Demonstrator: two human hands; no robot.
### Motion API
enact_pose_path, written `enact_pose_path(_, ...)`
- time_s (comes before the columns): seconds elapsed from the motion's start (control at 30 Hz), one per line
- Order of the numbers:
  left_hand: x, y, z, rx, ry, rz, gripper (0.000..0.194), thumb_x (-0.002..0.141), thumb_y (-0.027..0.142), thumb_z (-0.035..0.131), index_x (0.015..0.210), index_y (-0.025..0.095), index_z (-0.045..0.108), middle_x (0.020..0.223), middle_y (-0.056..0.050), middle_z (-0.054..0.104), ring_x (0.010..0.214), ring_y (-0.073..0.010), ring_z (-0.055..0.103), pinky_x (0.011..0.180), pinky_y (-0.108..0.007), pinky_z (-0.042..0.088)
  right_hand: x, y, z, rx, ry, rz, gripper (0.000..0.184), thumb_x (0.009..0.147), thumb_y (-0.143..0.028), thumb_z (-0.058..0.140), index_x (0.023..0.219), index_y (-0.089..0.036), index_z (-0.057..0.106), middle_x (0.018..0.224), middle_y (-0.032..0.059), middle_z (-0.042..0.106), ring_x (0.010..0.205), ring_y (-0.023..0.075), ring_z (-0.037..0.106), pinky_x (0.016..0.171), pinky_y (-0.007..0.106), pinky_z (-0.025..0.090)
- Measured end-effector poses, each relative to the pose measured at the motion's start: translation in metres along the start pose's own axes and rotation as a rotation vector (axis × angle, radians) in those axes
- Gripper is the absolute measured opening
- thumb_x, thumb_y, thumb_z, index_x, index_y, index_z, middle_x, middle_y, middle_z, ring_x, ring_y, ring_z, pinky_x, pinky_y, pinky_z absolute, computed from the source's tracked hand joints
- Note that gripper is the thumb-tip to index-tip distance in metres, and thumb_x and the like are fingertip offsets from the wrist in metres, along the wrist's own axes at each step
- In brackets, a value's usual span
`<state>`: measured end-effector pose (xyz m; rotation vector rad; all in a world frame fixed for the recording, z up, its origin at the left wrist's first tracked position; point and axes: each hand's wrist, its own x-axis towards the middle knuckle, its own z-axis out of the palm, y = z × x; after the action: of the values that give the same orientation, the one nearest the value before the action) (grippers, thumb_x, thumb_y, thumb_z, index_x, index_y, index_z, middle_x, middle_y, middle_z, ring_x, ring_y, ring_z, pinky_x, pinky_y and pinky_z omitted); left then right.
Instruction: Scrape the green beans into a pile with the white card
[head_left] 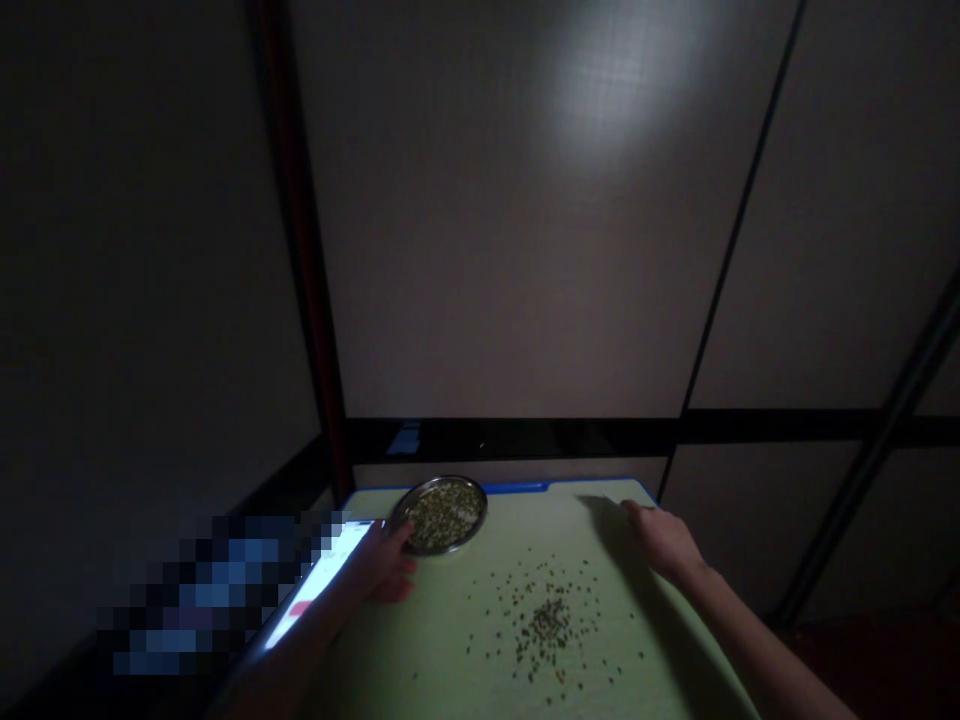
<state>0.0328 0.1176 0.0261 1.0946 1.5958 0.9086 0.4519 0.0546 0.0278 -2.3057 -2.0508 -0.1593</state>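
A round, shallow metal plate (485, 507) at the back left of the light green table top (450, 650) holds green and whitish grains or seeds. My left hand (390, 560) is closed at the plate's near left rim, with a finger over the edge and the others curled below. Over the table's right side, my right hand (664, 540) is closed around a thin, pale object (611, 499). Only its tip shows, so I cannot tell its kind. Between my hands, a loose heap of small dark seeds (550, 622) lies scattered on the table.
A phone or tablet with a bright screen (322, 580) lies at the left edge, partly behind my left forearm. The table has a blue rim (517, 488) at the back. Beyond it stand large, pale panels (510, 250) with dark trim. The room is dim.
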Motion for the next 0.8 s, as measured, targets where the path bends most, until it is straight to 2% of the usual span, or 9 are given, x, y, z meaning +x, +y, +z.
enact_pose_path(0.07,-0.006,0.001,-0.006,0.089,0.109,0.076,0.071,0.084,0.05,0.047,0.139,0.011,0.026,0.05,0.002,0.058,0.032,-0.0206,0.054,0.032,-0.03,0.043,-0.009,-0.013,0.002,0.001,-0.002,-0.048,0.045,0.082,-0.009,0.042,0.123,-0.022,0.057,0.101,0.0122,0.072,0.091,0.025,0.068,0.072,0.031,0.045)
enact_pose_path(0.13,-0.015,-0.002,-0.013,0.108,0.14,0.166,0.071,0.084,0.051,0.045,0.141,0.014,0.025,0.051,0.004,0.056,0.028,-0.0175,0.049,0.028,-0.025,0.036,-0.019,-0.029,0.005,0.006,-0.004,-0.1,0.046,0.08,-0.008,0.044,0.121,-0.024,0.058,0.102,0.0101,0.072,0.091,0.0234,0.068,0.074,0.03,0.045)
enact_pose_path(0.27,-0.039,-0.018,-0.025,0.047,0.136,0.285,0.064,0.081,0.056,0.044,0.135,0.022,0.035,0.049,0.008,0.052,0.027,-0.0123,0.042,0.025,-0.019,0.026,-0.042,-0.061,0.005,0.063,0.012,-0.275,0.044,0.081,-0.011,0.045,0.12,-0.028,0.06,0.109,0.0061,0.071,0.093,0.0206,0.067,0.077,0.028,0.045)
enact_pose_path(0.4,-0.066,-0.047,-0.034,-0.036,0.183,0.326,0.065,0.074,0.062,0.05,0.127,0.024,0.044,0.046,0.009,0.049,0.03,-0.0101,0.038,0.03,-0.018,0.026,-0.053,-0.079,-0.008,0.17,0.026,-0.4,0.052,0.079,-0.011,0.046,0.127,-0.03,0.056,0.112,0.0044,0.07,0.094,0.0196,0.067,0.079,0.025,0.044)
enact_pose_path(0.5,-0.079,-0.066,-0.045,-0.039,0.226,0.318,0.067,0.068,0.067,0.055,0.117,0.022,0.051,0.044,0.008,0.048,0.036,-0.0118,0.042,0.035,-0.021,0.031,-0.037,-0.084,-0.018,0.254,0.03,-0.407,0.052,0.077,-0.009,0.047,0.123,-0.028,0.06,0.109,0.0052,0.072,0.098,0.0207,0.066,0.083,0.026,0.043)
enact_pose_path(0.57,-0.083,-0.074,-0.053,-0.005,0.287,0.338,0.063,0.068,0.069,0.054,0.11,0.022,0.055,0.043,0.007,0.045,0.039,-0.0135,0.043,0.038,-0.024,0.035,-0.016,-0.089,-0.021,0.345,0.052,-0.393,0.048,0.078,-0.01,0.046,0.121,-0.024,0.063,0.113,0.0074,0.07,0.104,0.0218,0.063,0.089,0.027,0.042)
enact_pose_path(0.63,-0.084,-0.077,-0.06,0.053,0.345,0.346,0.057,0.069,0.068,0.053,0.104,0.023,0.058,0.047,0.005,0.05,0.046,-0.0175,0.051,0.042,-0.028,0.041,0.008,-0.096,-0.017,0.453,0.058,-0.377,0.043,0.082,-0.012,0.045,0.119,-0.02,0.065,0.114,0.01,0.07,0.106,0.0213,0.063,0.092,0.028,0.042)
enact_pose_path(0.73,-0.083,-0.077,-0.066,0.132,0.421,0.38,0.048,0.069,0.064,0.052,0.096,0.025,0.062,0.077,-0.004,0.069,0.078,-0.0259,0.065,0.061,-0.034,0.053,0.036,-0.111,-0.005,0.509,0.064,-0.396,0.039,0.085,-0.012,0.042,0.114,-0.017,0.068,0.107,0.0116,0.072,0.096,0.0206,0.066,0.089,0.03,0.045)
enact_pose_path(0.8,-0.082,-0.079,-0.067,0.169,0.462,0.398,0.045,0.069,0.061,0.051,0.093,0.025,0.064,0.097,-0.006,0.071,0.097,-0.0287,0.064,0.078,-0.037,0.054,0.046,-0.121,0.005,0.531,0.075,-0.434,0.039,0.083,-0.01,0.043,0.111,-0.017,0.07,0.107,0.0117,0.072,0.097,0.0209,0.065,0.09,0.031,0.045)
